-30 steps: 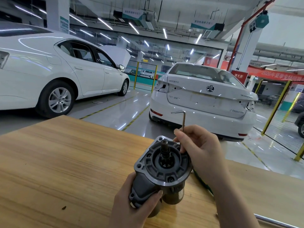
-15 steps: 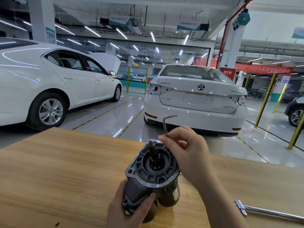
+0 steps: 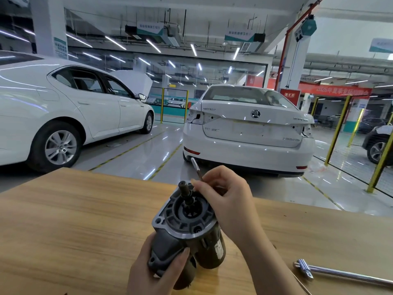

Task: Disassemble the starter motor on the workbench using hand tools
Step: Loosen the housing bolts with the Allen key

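The starter motor [image 3: 187, 228] stands on end near the front edge of the wooden tabletop [image 3: 74, 220], its flanged nose facing up and tilted slightly away, with the splined shaft [image 3: 184, 189] sticking out of the round recess in the middle. The left hand [image 3: 157, 267] is wrapped around the lower dark body of the motor, thumb pressed on its side, holding it steady. The right hand [image 3: 225, 201] is closed around a thin metal hex key [image 3: 196, 167], fingers pinched on the shank at the far rim of the motor's flange; the free end of the key points up and away to the left. A chrome wrench [image 3: 340, 272] lies on the tabletop to the right, well apart from the motor. Beyond the tabletop stand white cars [image 3: 248, 133] on a glossy workshop floor.
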